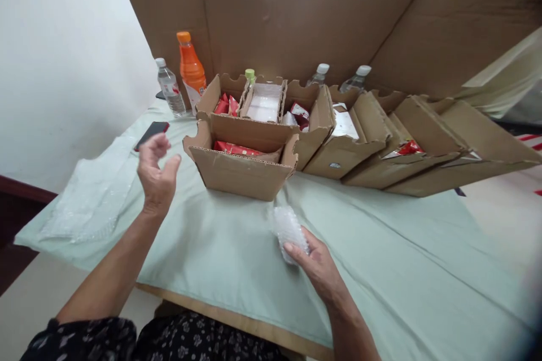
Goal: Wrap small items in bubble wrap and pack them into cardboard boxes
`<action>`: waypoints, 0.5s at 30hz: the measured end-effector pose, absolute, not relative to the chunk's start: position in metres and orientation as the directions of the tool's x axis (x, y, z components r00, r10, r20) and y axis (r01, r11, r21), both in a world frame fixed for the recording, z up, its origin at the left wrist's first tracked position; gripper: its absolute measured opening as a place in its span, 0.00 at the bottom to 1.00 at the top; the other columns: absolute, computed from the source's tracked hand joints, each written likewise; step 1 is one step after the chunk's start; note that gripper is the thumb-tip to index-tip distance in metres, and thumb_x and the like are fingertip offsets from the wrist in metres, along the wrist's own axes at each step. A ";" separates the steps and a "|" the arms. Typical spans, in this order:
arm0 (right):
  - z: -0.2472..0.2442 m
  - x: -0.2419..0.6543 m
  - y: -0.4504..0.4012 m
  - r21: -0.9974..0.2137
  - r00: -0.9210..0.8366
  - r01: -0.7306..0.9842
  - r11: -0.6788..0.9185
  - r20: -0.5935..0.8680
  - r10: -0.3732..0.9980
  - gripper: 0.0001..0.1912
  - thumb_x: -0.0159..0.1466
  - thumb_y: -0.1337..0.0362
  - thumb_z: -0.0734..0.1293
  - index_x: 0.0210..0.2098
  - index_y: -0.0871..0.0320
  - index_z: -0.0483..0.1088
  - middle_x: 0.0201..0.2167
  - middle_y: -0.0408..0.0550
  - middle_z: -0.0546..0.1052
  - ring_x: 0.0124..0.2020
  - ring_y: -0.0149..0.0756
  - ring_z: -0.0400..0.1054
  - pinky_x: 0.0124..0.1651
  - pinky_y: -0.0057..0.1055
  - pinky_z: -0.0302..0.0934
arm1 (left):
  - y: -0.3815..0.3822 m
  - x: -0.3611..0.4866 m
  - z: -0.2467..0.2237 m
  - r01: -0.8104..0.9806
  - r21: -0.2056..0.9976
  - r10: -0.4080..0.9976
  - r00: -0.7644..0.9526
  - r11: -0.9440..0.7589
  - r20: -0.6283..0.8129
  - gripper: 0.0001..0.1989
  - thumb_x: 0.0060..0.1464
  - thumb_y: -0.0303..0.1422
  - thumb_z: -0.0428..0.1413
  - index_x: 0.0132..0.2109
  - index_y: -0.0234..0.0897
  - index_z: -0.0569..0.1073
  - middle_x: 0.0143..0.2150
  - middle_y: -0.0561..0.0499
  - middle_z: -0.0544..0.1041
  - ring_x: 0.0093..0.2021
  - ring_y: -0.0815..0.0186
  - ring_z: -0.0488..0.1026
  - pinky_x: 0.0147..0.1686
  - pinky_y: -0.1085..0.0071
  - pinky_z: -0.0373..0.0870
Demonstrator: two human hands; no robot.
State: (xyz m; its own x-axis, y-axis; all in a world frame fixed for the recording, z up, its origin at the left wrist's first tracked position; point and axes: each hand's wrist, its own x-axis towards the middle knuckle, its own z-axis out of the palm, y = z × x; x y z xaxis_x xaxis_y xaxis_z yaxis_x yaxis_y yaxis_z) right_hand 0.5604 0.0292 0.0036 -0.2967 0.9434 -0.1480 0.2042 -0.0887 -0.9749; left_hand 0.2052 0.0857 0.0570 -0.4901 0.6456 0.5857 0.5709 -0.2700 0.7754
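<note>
Over the left part of the green cloth, my left hand [157,172] is raised with its fingers apart and holds nothing. It is left of the front cardboard box [243,174], which has a red packet [237,149] inside. My right hand [315,259] grips a small bubble-wrapped item [289,232] between thumb and fingers, just above the cloth in front of that box. What the wrap contains cannot be made out. A sheet of bubble wrap [91,197] lies flat at the left.
Several cardboard boxes [339,161] holding packets stand in a row behind and to the right. A phone [152,134], a clear bottle [170,90] and an orange bottle [192,70] are at the back left. A large cardboard panel [288,17] rises behind them.
</note>
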 end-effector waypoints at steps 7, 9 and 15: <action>0.033 0.560 0.033 -0.864 -0.414 0.492 0.110 -0.121 0.902 0.23 0.62 0.50 0.70 0.51 0.56 0.75 0.41 0.50 0.80 0.37 0.41 0.74 0.40 0.34 0.69 | 0.106 0.206 -0.015 0.390 0.918 0.938 -0.284 -0.077 0.199 0.31 0.44 0.40 0.61 0.57 0.36 0.70 0.54 0.42 0.78 0.56 0.49 0.75 0.56 0.52 0.72; 0.047 0.562 0.035 -0.840 -0.431 0.522 0.145 -0.113 0.895 0.21 0.61 0.51 0.70 0.48 0.56 0.76 0.39 0.49 0.81 0.35 0.41 0.75 0.39 0.33 0.70 | 0.111 0.217 -0.016 0.380 0.921 0.957 -0.228 -0.083 0.180 0.28 0.45 0.41 0.61 0.53 0.35 0.72 0.49 0.43 0.79 0.50 0.52 0.77 0.51 0.56 0.74; 0.112 0.587 0.064 -0.759 -0.417 0.591 0.271 0.000 0.909 0.23 0.61 0.46 0.71 0.48 0.54 0.79 0.39 0.51 0.83 0.35 0.44 0.77 0.35 0.32 0.72 | 0.110 0.234 -0.040 0.353 0.921 0.935 -0.241 -0.166 0.261 0.31 0.49 0.41 0.61 0.58 0.34 0.68 0.53 0.42 0.77 0.53 0.54 0.75 0.54 0.59 0.73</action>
